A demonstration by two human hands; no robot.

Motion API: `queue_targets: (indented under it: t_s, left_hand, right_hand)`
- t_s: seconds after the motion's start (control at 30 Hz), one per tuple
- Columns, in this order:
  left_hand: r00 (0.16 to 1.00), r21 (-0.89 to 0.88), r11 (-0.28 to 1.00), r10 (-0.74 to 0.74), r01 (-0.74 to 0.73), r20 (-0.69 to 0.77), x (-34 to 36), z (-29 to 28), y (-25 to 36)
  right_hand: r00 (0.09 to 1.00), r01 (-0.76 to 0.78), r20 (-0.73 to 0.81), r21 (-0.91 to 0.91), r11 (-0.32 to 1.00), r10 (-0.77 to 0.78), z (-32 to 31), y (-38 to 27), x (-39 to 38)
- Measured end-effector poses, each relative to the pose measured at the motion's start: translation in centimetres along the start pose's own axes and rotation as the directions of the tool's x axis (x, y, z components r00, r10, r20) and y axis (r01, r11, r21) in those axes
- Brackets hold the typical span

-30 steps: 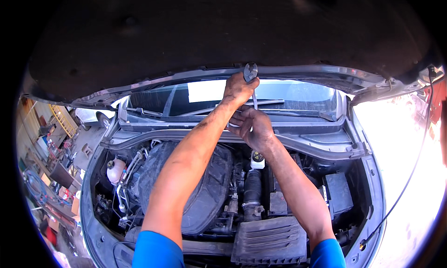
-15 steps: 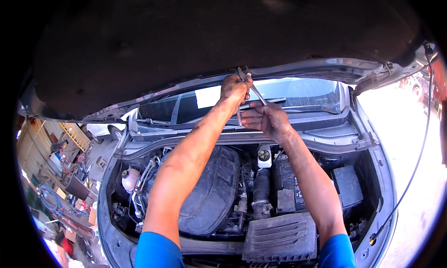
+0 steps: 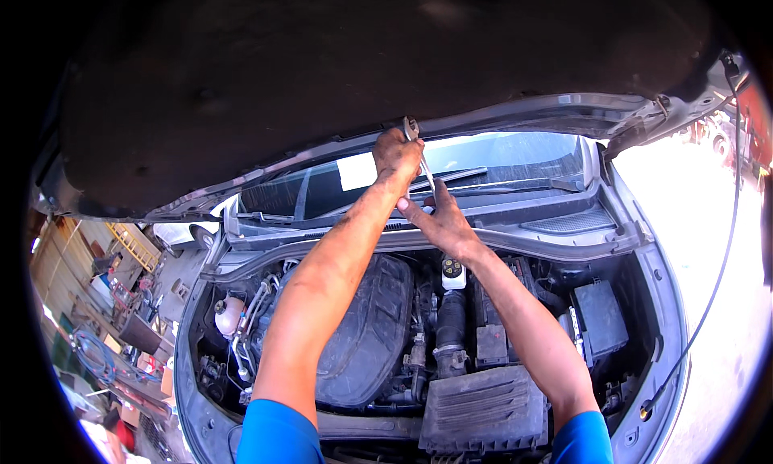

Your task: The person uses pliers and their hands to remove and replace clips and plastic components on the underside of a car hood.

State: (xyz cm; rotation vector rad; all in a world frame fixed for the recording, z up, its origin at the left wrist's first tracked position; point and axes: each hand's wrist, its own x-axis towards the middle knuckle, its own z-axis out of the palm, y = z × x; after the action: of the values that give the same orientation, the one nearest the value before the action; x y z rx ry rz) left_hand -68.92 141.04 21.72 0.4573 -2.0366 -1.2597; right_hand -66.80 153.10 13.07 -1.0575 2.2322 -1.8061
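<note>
Metal pliers [image 3: 428, 170] are raised at the rear edge of the lifted hood [image 3: 338, 69], their jaws against its underside. My left hand [image 3: 394, 154] is closed around them just below the jaws. Lower down, my right hand [image 3: 448, 226] spans the handle ends, its thumb at the left handle and its fingers at the right one. What the jaws touch is too small to make out. Behind both hands lies the windshield [image 3: 515, 154] with a wiper in front of it.
Under my forearms is the engine bay, with a black engine cover [image 3: 366, 335], an air filter box [image 3: 483, 408], a white-bodied reservoir with a black cap [image 3: 454, 275] and a coolant tank [image 3: 229, 315]. A hood strut [image 3: 734, 198] runs down at right. Workshop clutter and a yellow ladder [image 3: 133, 245] are at left.
My right hand has shifted left and its fingers, spread before, have come in to the handles. The two handles have drawn closer together. My left hand keeps its hold.
</note>
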Motion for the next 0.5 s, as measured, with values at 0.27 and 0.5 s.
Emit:
queue_targets:
  t_s: [0.27, 0.5]
  left_hand:
    - [1.0, 0.016, 1.0, -0.017, 0.017, -0.005, -0.5, 0.0, 0.5]
    - [0.999, 0.055, 0.998, 0.021, -0.019, -0.027, -0.5, -0.2, 0.2]
  right_hand:
    - [0.997, -0.026, -0.071, -0.096, 0.995, 0.019, 0.8, -0.3, 0.9]
    - [0.992, 0.017, -0.121, -0.022, 1.0, -0.019, 1.6, -0.5, 0.6]
